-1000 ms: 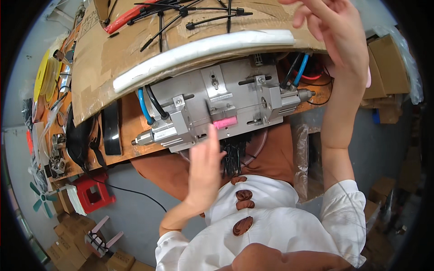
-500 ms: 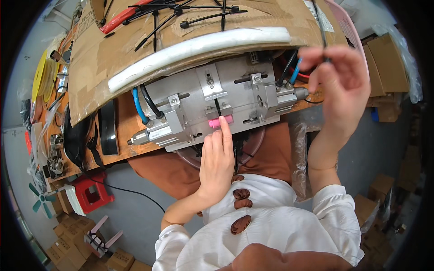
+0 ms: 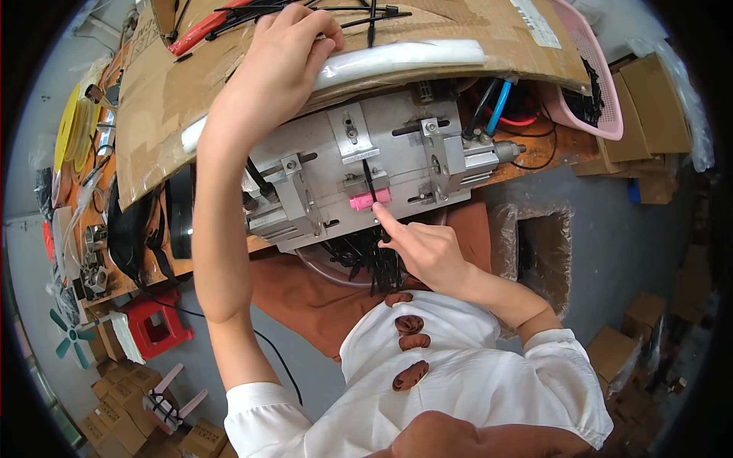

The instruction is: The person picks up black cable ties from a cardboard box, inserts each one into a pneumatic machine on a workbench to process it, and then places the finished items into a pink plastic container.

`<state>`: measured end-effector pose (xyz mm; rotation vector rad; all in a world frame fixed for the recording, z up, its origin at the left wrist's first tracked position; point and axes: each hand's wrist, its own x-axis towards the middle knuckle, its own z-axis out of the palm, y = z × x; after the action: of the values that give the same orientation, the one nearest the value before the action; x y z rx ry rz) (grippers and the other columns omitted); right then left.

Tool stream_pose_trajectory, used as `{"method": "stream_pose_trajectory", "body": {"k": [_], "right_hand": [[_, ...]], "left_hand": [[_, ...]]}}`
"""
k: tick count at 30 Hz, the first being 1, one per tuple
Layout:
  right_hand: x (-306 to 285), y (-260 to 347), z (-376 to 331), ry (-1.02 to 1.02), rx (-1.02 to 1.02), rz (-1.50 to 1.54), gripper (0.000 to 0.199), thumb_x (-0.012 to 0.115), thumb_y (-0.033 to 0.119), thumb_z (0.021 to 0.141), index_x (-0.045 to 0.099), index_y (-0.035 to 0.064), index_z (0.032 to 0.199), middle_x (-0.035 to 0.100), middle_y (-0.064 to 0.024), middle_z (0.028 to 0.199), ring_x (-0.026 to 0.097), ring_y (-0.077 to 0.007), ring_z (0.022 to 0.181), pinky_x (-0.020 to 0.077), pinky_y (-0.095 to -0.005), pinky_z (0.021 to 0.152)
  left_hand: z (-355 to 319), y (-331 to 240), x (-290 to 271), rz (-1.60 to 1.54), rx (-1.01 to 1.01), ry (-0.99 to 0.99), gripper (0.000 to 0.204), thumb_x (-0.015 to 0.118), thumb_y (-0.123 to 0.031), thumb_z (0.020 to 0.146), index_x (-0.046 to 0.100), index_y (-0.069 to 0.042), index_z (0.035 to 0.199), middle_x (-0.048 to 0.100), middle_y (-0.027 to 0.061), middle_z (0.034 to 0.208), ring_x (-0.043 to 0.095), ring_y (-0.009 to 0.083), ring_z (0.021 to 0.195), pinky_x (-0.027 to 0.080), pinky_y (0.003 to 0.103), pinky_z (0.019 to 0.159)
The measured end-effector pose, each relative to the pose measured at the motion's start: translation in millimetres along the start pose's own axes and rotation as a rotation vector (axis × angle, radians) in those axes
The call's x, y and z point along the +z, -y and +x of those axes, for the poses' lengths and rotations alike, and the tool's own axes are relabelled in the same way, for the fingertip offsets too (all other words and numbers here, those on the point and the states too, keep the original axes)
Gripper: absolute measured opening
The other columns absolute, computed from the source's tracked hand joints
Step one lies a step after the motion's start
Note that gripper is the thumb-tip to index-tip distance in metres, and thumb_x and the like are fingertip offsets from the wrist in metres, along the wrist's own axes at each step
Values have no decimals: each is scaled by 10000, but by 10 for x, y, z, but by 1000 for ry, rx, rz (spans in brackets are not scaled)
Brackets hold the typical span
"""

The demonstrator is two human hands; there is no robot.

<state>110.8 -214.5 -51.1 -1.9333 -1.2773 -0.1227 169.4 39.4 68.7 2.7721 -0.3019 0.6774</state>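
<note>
Rod [image 3: 369,175], black and thin, lies across the pink block [image 3: 360,202] on the metal plate [image 3: 397,114] in the head view, its visible part running away from the right forefinger's tip to the edge of a metal bracket [image 3: 353,133]. The right hand [image 3: 429,248] has its forefinger stretched out, the tip at the rod just on the near side of the block. Its other fingers are curled under, with a dark bit showing beside them; I cannot tell whether they are clamped on it, or whether it belongs to the same rod.

The left hand [image 3: 284,49] is far beyond the right fingers, over the cardboard [image 3: 504,57]. Its fingers are bent, with the thumb close beneath them, among loose rods [image 3: 372,27]; whether they grip one I cannot tell. A white roll [image 3: 412,58] lies just to the near side of those fingers and runs out to their right.

Nearer the body than the right fingertips, and to their left, a heap of black rods [image 3: 374,263] sits in a bowl [image 3: 311,267]. Beyond the right fingers and to their right are a blue hose [image 3: 498,109] and, farther out, a pink basket [image 3: 608,103].
</note>
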Motion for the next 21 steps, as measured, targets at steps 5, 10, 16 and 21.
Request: {"method": "stream_pose_trajectory", "body": {"k": [5, 10, 16, 21], "right_hand": [[17, -12, 14, 21, 25, -34, 663, 755, 38, 698, 517, 8, 1315, 498, -48, 577, 519, -185, 503, 403, -318, 459], [-451, 21, 276, 179, -76, -144, 549, 690, 112, 783, 521, 34, 1300, 572, -43, 713, 604, -164, 579, 463, -294, 470], [-951, -713, 1992, -253, -497, -631, 208, 582, 27, 840, 613, -20, 1040, 650, -158, 854, 645, -240, 738, 506, -329, 601], [-1023, -884, 2565, 232, -265, -392, 111, 598, 45, 836, 644, 4, 928, 660, -193, 855, 643, -300, 836, 493, -389, 768]], "left_hand": [[-109, -30, -134, -249, -9, 146, 191, 528, 21, 870, 573, -35, 1047, 553, 96, 927, 531, 235, 827, 437, 307, 764], [-606, -602, -75, -104, -150, -112, 482, 602, 120, 756, 566, -49, 1205, 532, 86, 880, 505, 226, 798, 433, 319, 746], [-1474, -1377, 414, -57, -331, -90, 768, 714, 81, 665, 424, 35, 1375, 513, 99, 893, 479, 259, 823, 408, 351, 757], [-1572, -1565, 767, -39, -405, -11, 731, 713, 33, 708, 410, 42, 1373, 512, 102, 911, 477, 268, 835, 421, 375, 739]]}}
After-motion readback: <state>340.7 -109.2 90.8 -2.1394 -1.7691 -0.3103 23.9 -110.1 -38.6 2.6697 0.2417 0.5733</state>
